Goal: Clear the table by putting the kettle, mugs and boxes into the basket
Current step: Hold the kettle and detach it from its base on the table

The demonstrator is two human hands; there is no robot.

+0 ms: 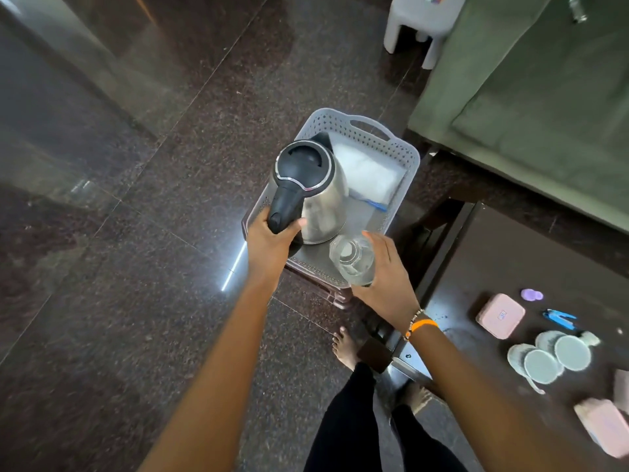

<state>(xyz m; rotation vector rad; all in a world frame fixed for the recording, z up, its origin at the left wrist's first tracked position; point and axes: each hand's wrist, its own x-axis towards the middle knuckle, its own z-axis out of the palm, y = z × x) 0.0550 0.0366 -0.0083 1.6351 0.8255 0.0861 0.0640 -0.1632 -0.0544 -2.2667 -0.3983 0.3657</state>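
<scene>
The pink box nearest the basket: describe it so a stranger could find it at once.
Start at the dark table on the right. Near its far left part, beside a small purple disc, lies a square pink box with rounded corners. The other pink box sits at the near edge, blurred.

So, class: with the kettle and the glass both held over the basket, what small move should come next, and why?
Probably lower the kettle onto the basket floor and release: the left hand grips its handle, and its base sits inside the rim. The right hand holds the glass beside it.
</scene>
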